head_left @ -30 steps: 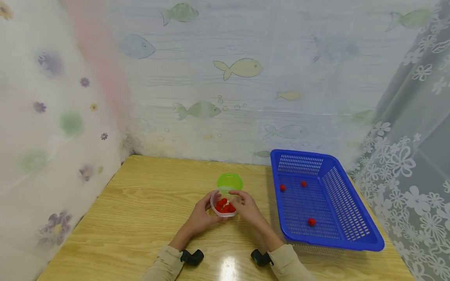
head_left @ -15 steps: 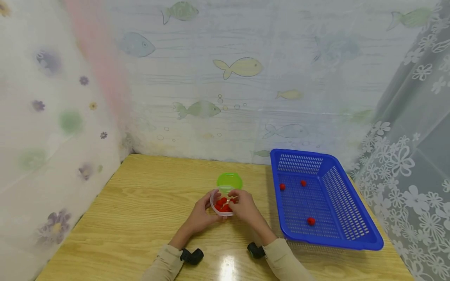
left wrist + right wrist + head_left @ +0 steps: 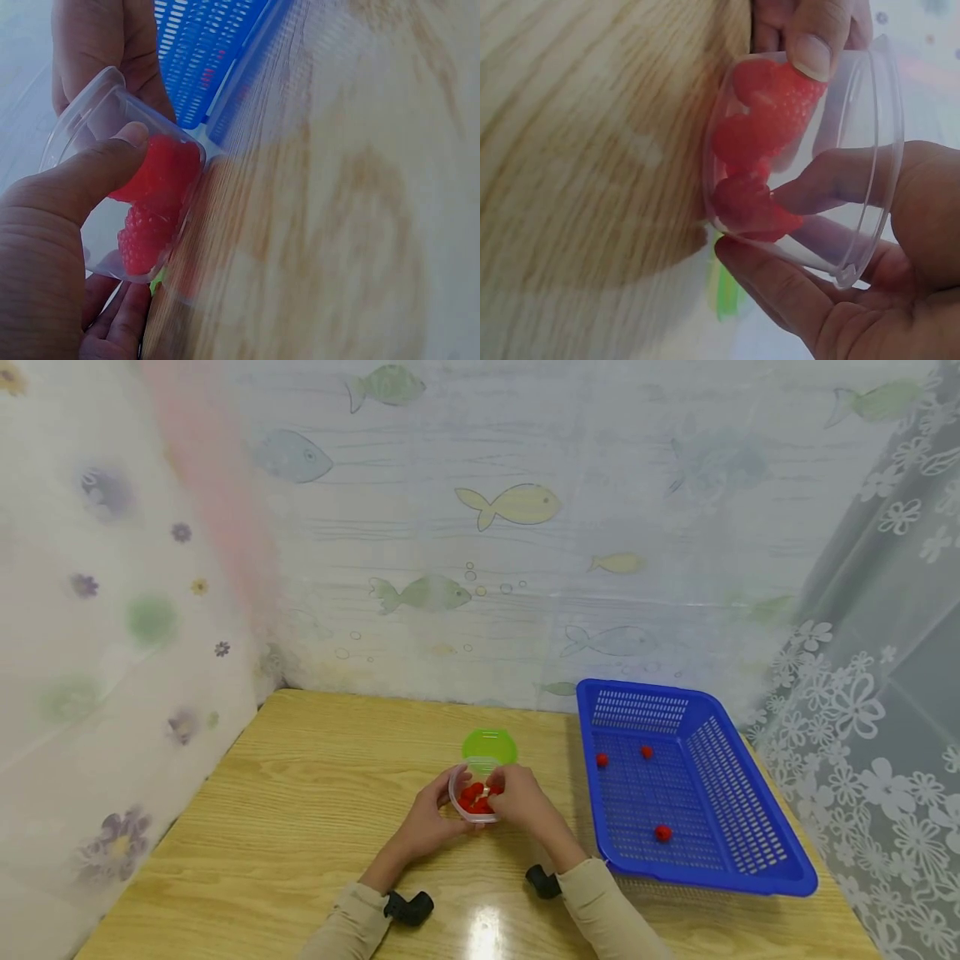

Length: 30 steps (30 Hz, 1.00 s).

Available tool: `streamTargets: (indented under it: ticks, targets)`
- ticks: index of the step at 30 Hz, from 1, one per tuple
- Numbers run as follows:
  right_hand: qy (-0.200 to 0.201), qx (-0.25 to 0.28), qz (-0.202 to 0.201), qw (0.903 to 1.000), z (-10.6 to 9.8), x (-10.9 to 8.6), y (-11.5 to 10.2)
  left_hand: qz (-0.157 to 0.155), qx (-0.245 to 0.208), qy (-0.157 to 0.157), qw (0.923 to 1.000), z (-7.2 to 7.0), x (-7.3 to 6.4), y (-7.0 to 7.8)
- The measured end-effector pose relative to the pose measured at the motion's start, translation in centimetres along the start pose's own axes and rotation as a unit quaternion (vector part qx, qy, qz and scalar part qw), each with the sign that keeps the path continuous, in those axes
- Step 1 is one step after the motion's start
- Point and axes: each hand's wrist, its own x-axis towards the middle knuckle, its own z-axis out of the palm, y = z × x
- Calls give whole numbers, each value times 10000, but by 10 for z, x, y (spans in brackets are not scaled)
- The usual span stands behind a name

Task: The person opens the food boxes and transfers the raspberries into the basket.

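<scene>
My left hand (image 3: 429, 823) grips a small clear plastic container (image 3: 477, 817) and tilts it. In the left wrist view, its thumb lies against the container's wall. Several red raspberries (image 3: 772, 105) lie inside, seen through the clear side. My right hand (image 3: 527, 803) reaches in over the rim. In the right wrist view its thumb and a finger are inside the container, pinching a raspberry (image 3: 739, 199) near the bottom, while other fingers rest against the outside wall. Behind the container a green lid (image 3: 489, 744) lies flat on the table.
A large blue plastic basket (image 3: 697, 802) stands on the wooden table (image 3: 330, 760) at the right. Three raspberries sit apart inside it, one of them a raspberry (image 3: 663, 833) near the front. Patterned curtains (image 3: 420, 643) hang behind the table and at both sides.
My right hand has gone deeper into the container, and its wrist has shifted left. My left hand and the container have stayed in place.
</scene>
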Motion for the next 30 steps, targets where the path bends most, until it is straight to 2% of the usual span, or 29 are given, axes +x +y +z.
streamTargets:
  ticks: [6,10,17,30]
  targets:
    - [-83,-146,26,9999,-2,1,-1,-32,-51,-6,10000,1,1,-1]
    - [-96,-62,-41,9999,-1,1,0,-17,-9,-7,10000,0,1,1]
    - [-128,41,-35,9999,-2,0,-1,-6,205,44,9998,-1,6,-36]
    - [-334,248,25,9991,-5,2,3,96,197,-13,9998,-1,6,-35]
